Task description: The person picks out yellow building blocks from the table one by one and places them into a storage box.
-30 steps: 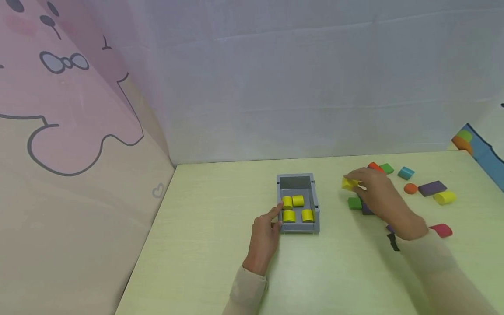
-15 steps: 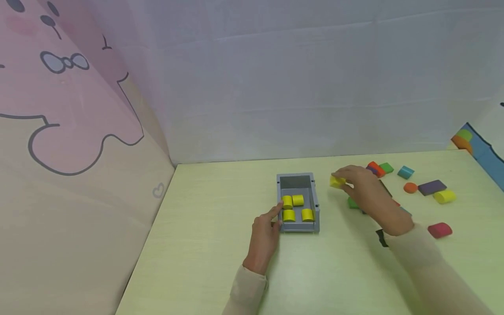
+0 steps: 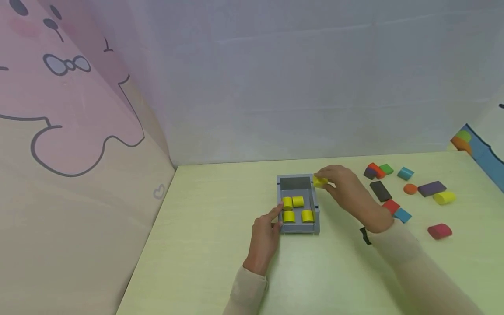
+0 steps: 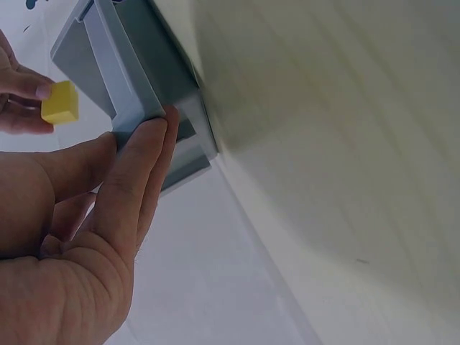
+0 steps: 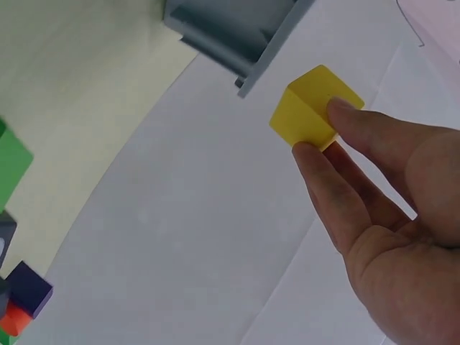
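A grey box (image 3: 297, 228) stands on the table with several yellow blocks (image 3: 298, 201) inside, mostly toward its near end. My left hand (image 3: 264, 238) holds the box by its near left corner; in the left wrist view, fingers (image 4: 147, 140) press on both sides of that corner. Between thumb and fingertips, my right hand (image 3: 348, 190) pinches another yellow block (image 5: 309, 108) just above the box's right wall, near the far corner. The right wrist view shows flat faces on this block.
Right of the box lie loose blocks: black (image 3: 380, 191), red (image 3: 391, 206), blue (image 3: 402, 215), purple (image 3: 432, 188), yellow (image 3: 444, 197), orange (image 3: 411, 189) and crimson (image 3: 440, 231). A small black piece (image 3: 365, 235) is partly under the right sleeve. A white curtain (image 3: 252, 87) hangs behind the table.
My right hand has carried the yellow block leftward from the loose blocks to the box's right wall, uncovering black, red and blue blocks. My left hand has stayed at the box.
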`<control>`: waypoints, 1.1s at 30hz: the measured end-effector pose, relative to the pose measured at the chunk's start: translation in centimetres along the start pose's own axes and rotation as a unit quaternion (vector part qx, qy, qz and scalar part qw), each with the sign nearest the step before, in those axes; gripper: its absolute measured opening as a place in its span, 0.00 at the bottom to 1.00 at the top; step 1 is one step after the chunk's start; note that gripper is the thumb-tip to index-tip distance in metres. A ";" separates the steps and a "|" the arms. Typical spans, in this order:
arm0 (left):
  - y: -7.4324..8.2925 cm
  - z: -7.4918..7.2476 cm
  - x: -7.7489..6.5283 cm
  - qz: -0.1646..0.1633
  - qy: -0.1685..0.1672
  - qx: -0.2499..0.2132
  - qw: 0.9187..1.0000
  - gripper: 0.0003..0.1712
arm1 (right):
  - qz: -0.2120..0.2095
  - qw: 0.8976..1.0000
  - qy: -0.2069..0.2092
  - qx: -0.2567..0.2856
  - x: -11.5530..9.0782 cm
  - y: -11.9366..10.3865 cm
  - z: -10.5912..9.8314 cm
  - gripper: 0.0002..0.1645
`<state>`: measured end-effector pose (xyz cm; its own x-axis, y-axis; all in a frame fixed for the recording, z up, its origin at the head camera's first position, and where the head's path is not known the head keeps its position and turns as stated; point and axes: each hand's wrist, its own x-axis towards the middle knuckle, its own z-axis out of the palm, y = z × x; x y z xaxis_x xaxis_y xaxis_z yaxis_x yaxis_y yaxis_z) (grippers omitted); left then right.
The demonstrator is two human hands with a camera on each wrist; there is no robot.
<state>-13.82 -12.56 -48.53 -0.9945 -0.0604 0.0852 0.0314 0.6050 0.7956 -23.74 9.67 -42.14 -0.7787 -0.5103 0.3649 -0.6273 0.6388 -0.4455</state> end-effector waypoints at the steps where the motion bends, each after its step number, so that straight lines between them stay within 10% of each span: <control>1: 0.0 0.0 0.0 0.000 0.000 0.001 1.000 0.32 | -0.005 1.000 0.000 0.000 0.2 -0.2 0.2 0.22; 33: -0.1 -0.2 0.0 0.005 -0.004 -0.004 1.000 0.32 | -0.011 0.996 -0.088 0.026 3.6 -2.5 4.8 0.18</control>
<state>-13.83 -12.73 -48.47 -0.9950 -0.0471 0.0886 0.0428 0.5991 0.7995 -25.00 3.46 -43.68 -0.7508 -0.6201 0.2274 -0.6401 0.5981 -0.4823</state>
